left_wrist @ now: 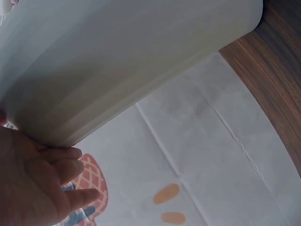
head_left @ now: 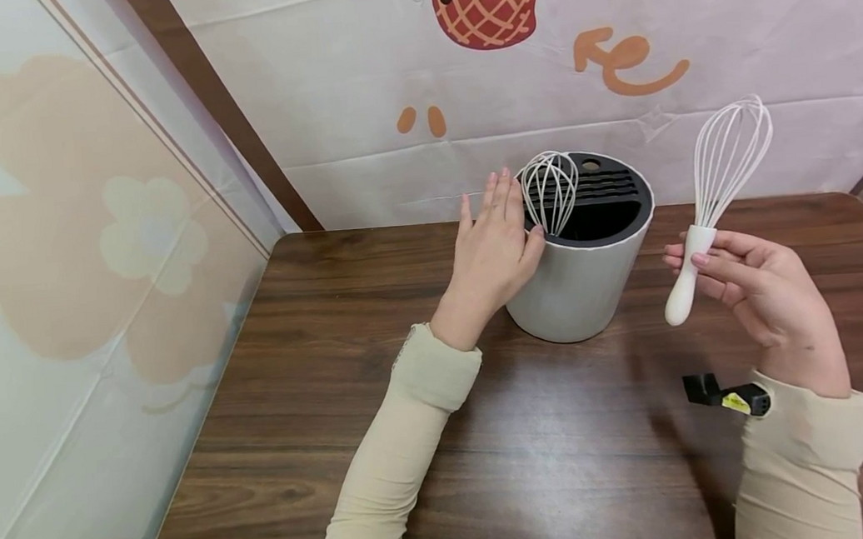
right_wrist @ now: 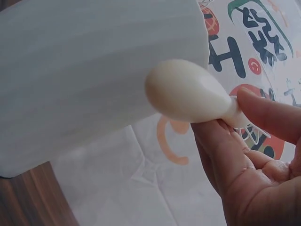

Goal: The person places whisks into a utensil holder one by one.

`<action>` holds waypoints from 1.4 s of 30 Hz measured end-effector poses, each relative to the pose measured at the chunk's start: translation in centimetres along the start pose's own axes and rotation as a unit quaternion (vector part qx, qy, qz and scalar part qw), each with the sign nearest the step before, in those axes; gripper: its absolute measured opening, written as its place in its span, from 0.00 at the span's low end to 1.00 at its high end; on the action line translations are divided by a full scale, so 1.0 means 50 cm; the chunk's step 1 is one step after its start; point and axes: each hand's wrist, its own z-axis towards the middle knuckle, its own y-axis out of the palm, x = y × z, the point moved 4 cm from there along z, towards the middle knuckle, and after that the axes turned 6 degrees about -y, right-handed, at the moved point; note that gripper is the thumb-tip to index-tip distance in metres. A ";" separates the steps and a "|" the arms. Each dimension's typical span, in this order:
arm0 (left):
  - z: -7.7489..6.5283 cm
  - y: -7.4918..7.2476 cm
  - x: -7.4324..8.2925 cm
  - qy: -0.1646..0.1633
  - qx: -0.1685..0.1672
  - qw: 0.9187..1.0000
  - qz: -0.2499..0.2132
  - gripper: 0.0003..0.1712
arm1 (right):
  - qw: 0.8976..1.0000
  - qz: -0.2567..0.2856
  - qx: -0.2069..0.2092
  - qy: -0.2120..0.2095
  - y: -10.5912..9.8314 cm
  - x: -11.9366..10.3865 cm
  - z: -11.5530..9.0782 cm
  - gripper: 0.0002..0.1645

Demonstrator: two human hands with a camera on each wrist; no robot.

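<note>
A white whisk [head_left: 700, 238] is held upright and tilted by my right hand [head_left: 786, 295], its handle pinched between thumb and fingers and its wire loops pointing up. In the right wrist view the rounded handle end [right_wrist: 183, 89] faces the camera. A light grey utensil holder [head_left: 576, 293] with a black slotted insert stands on the table, left of that hand. A second whisk [head_left: 550, 194] sits in it, wire loops up, its handle hidden inside. My left hand [head_left: 493, 244] rests against the holder's left side, fingers extended and thumb at the rim.
The dark wood table [head_left: 319, 377] runs up to a printed fabric backdrop [head_left: 358, 82] right behind the holder. Another fabric panel [head_left: 64, 287] lines the left edge. A small black device [head_left: 733, 394] is worn on the right wrist.
</note>
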 end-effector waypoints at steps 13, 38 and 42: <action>0.000 0.000 0.001 -0.003 -0.006 1.000 0.004 0.36 | 1.000 0.001 -0.020 -0.009 0.024 -0.018 0.012 0.19; -0.001 -0.001 0.000 0.000 0.005 1.000 -0.010 0.36 | 0.999 -0.038 -0.029 -0.014 0.074 -0.029 0.039 0.17; 0.000 -0.001 0.000 0.000 0.003 1.000 -0.008 0.36 | 0.999 -0.037 -0.027 -0.015 0.079 -0.031 0.040 0.17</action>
